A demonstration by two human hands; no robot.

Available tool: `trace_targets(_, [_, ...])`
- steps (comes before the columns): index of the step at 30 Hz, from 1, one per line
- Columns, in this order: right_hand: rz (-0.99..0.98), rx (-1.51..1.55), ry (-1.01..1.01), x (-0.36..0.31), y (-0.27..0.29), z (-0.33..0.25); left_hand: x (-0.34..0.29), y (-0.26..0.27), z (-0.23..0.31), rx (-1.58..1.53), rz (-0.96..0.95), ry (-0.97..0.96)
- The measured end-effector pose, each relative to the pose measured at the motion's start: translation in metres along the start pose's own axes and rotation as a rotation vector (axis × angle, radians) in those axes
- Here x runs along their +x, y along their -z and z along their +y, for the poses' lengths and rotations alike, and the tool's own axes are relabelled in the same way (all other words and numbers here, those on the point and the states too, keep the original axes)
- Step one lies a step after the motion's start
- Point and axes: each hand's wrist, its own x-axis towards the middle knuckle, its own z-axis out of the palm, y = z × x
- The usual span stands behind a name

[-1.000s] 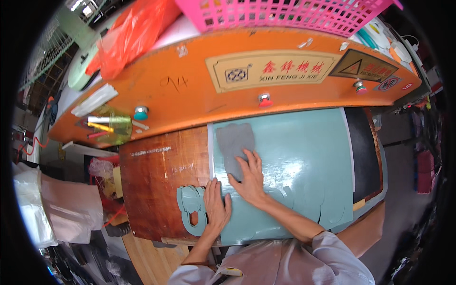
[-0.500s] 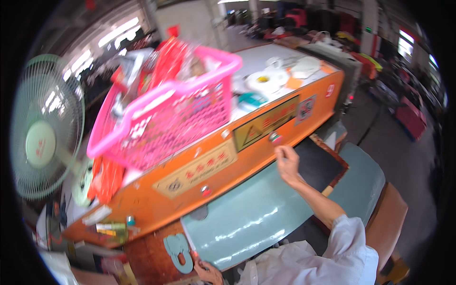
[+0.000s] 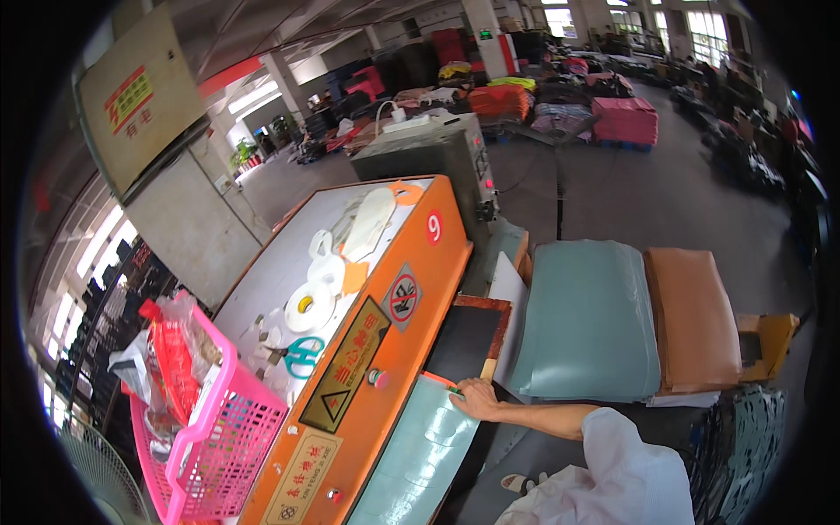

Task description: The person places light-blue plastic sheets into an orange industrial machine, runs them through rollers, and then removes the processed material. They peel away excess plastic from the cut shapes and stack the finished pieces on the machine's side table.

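Note:
My right hand (image 3: 475, 400) reaches in from the lower right, its fingers closed at the far corner of a shiny grey-green sheet (image 3: 418, 455). The sheet lies along the front of an orange machine (image 3: 451, 229), partly under its overhang. A thin orange-red strip (image 3: 437, 380) shows at the sheet's far edge, beside my fingertips. Just beyond the hand is a black board (image 3: 464, 339) with a worn reddish-brown frame. My left hand is out of view.
A stack of grey-green sheets (image 3: 584, 324) and a brown stack (image 3: 694, 319) stand to the right. On the machine top are teal-handled scissors (image 3: 302, 356), tape rolls (image 3: 309, 306) and a pink basket (image 3: 229, 437). A fan (image 3: 105, 464) stands at the lower left.
The view has swung right. My right hand has come down from beside a button on the machine's front to the sheet's far corner. My left hand has left the view.

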Motion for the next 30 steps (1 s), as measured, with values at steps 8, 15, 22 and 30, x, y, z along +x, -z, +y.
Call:
trace_targets(8, [0.008,0.123,-0.053,-0.03,0.003,0.04,-0.025,0.017,0.017,0.147,-0.02,-0.23])
trace_targets(15, [-0.081,-0.005,-0.012,-0.08,0.0,0.056,-0.076,0.031,-0.004,-0.183,0.103,-0.091])
trace_targets(22, [-0.218,-0.17,-0.371,-0.155,-0.011,0.034,-0.119,0.067,-0.044,-0.669,-0.135,0.314])
trace_targets(30, [-0.494,0.326,0.448,-0.288,-0.162,-0.233,-0.188,0.132,-0.066,-0.213,-0.143,0.341])
